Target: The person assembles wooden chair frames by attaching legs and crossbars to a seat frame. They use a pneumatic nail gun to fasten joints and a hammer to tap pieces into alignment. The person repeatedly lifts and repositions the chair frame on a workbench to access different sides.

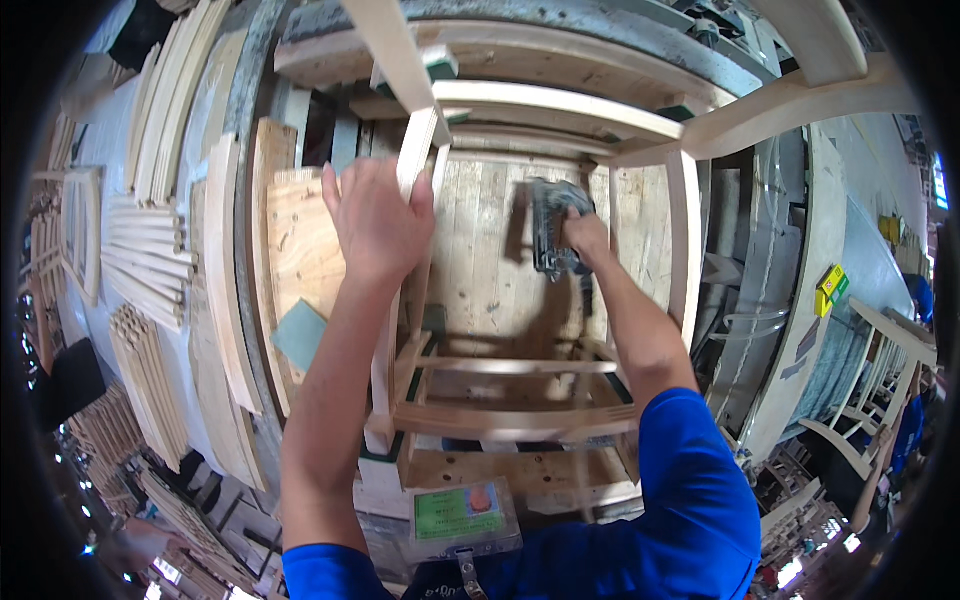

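A pale wooden chair frame [685, 240] stands over the bench in front of me. My left hand [383, 225] lies over its left rail, thumb on the inner side and fingers on the outer side; the fingertips are partly hidden. Inside the frame, my right hand [588, 238] is wrapped round the handle of a dark air nail gun [547, 228], slightly smeared by motion. A dark hose [587, 295] hangs from the handle. The gun is held above the plank surface [480, 270], near the right side of the frame; whether it touches any wood I cannot tell.
Left of the frame lie a plywood board [300, 235], a grey-green square sheet [300, 335] and stacks of wooden strips [145, 250]. A yellow-green box [831, 288] sits on the right-hand ledge. Slatted chair parts [865, 390] stand farther right. Wooden beams [520, 50] run across the far side.
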`<action>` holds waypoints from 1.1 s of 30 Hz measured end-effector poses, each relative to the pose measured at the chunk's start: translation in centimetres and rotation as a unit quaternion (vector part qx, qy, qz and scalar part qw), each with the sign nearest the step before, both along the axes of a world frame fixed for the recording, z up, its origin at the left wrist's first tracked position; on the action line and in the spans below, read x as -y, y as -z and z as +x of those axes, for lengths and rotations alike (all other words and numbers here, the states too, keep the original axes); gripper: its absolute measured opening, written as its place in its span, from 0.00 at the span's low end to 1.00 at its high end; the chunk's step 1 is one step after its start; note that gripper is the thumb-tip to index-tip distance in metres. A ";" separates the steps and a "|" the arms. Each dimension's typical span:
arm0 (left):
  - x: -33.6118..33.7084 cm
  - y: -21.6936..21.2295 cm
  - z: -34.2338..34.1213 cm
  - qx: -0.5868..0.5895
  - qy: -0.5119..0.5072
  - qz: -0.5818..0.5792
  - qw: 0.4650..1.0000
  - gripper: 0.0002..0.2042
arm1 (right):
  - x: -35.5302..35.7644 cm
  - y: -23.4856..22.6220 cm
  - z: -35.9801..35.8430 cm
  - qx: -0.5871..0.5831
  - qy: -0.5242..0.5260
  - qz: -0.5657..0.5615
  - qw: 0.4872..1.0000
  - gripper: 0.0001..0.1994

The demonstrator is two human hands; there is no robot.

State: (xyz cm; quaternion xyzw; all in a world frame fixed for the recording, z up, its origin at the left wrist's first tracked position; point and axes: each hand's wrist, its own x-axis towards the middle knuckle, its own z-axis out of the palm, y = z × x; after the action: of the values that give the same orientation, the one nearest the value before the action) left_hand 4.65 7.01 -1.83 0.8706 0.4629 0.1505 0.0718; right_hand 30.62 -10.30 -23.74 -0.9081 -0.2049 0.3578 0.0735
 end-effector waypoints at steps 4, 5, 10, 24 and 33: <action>-0.2 0.8 0.1 0.032 0.019 0.054 0.998 0.14 | -3.1 -4.3 -2.7 0.110 -0.540 -0.059 0.833 0.28; 0.0 1.2 -0.3 0.034 0.012 0.069 0.997 0.13 | -3.1 -4.7 -4.6 0.097 -0.630 -0.103 0.764 0.27; -0.3 2.1 -0.1 0.076 0.018 0.114 0.990 0.13 | -0.7 -3.5 -9.0 0.016 -0.832 -0.221 0.509 0.28; 0.0 2.1 -1.0 0.037 0.000 0.098 0.994 0.15 | 0.8 -3.1 -11.4 -0.103 -0.821 -0.369 0.424 0.19; 0.2 1.4 -0.7 0.076 -0.012 0.074 0.994 0.13 | 0.2 -7.1 -9.2 -0.043 -0.791 -0.377 0.479 0.24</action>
State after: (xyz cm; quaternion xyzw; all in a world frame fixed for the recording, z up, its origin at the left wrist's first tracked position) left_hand 3.93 6.76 -3.28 0.8540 0.4538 0.2512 0.0403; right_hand 21.39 -10.48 -16.61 -0.2854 -0.6788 0.3462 -0.5813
